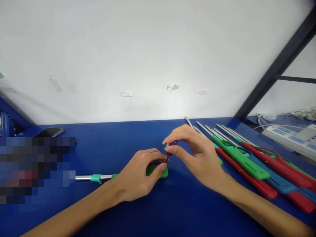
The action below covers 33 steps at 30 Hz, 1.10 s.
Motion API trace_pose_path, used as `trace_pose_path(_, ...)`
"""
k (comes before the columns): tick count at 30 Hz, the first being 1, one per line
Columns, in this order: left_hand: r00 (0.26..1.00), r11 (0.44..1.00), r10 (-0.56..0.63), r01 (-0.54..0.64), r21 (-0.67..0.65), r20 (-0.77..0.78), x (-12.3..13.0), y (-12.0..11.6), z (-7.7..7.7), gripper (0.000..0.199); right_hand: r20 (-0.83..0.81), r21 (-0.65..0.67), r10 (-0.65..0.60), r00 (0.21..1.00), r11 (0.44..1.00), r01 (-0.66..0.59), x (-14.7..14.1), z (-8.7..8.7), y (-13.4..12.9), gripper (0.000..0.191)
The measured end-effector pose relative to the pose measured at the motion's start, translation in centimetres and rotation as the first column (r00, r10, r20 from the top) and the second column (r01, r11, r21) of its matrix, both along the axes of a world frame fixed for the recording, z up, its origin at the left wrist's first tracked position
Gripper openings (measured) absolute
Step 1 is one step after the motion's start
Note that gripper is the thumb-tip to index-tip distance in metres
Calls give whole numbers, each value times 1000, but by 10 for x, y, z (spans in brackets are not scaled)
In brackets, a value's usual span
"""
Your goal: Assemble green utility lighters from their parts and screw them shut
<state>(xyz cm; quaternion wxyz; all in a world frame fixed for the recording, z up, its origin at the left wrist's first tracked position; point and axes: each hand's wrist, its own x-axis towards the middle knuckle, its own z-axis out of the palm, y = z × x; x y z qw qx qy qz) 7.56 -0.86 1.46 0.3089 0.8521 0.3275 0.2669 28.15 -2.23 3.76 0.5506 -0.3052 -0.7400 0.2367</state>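
My left hand is closed around the handle of a green long-nosed lighter, which lies flat on the blue table. The lighter's metal tube with a teal piece on it points left. Between the thumb and fingers of my right hand is a small screwdriver with a red handle. Its thin dark shaft slants down to the end of the green handle, beside my left fingertips. The exact spot of its tip is hard to make out.
Several red, green and blue long-nosed lighters lie in a pile at the right, tubes toward the wall. A phone rests at the back left, near a blurred-out patch. A white power strip stands beyond the dark metal post.
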Motion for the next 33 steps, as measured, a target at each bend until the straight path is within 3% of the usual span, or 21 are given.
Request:
trace_pose_path(5,1000,1000,10,-10,-12,-18,6,2,0,25,55,-32,67,996,997,-65,-1,0,-2,30)
trace_pose_path(8,1000,1000,19,-19,-17,-15,7,4,0,26,38,33,16,999,999,-18,-2,0,-3,23)
trace_pose_path(12,999,999,28,-28,-18,-17,5,4,-4,28,144,32,60,988,997,-65,-3,1,-4,30)
trace_pose_path(14,1000,1000,24,-24,-16,-19,5,5,-6,25,109,-13,94,990,996,-93,-4,-2,-5,35)
trace_pose_path(19,1000,1000,19,-19,-17,-18,6,5,-4,23,-101,32,-50,994,998,54,-11,-15,-7,24)
trace_pose_path(23,1000,1000,26,-26,-7,-16,6,3,-2,24,-66,-9,-14,998,1000,13,-15,-17,-11,23)
trace_pose_path(28,1000,1000,22,-22,8,-12,6,2,-2,23,-134,-37,-29,991,999,24,-16,-15,-11,24)
trace_pose_path(33,1000,999,25,-24,29,-13,6,2,-2,23,-39,-55,47,998,997,-50,-13,-12,-10,28)
